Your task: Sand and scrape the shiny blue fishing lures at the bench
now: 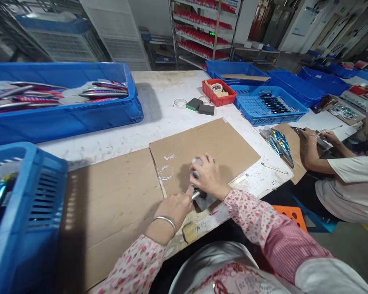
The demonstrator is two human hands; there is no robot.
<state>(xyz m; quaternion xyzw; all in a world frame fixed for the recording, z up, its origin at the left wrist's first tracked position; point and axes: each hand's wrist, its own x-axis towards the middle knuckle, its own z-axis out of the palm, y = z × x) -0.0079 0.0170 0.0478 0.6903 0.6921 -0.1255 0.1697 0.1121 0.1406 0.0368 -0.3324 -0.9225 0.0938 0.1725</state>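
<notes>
My left hand [174, 208], with a silver bangle at the wrist, is closed over the near edge of a cardboard sheet [227, 141]. Its fingertips meet a slim, pale, shiny piece [196, 194], whose kind is mostly hidden. Just above and to the right, my right hand [209, 175] curls round a rounded whitish-grey object [196, 161], too covered to name. Beneath the two hands, a dark grey flat block [206, 203] lies at the table's edge. White smears mark the cardboard left of my right hand.
Blue bins [110, 118] with shiny fishing lures stand left. Ahead are dark sanding blocks [206, 109], tape rolls [180, 103], a red tray [219, 94] and a blue basket [272, 118] of dark lures. A co-worker [346, 179] works at right beside foil-bright lures [280, 143].
</notes>
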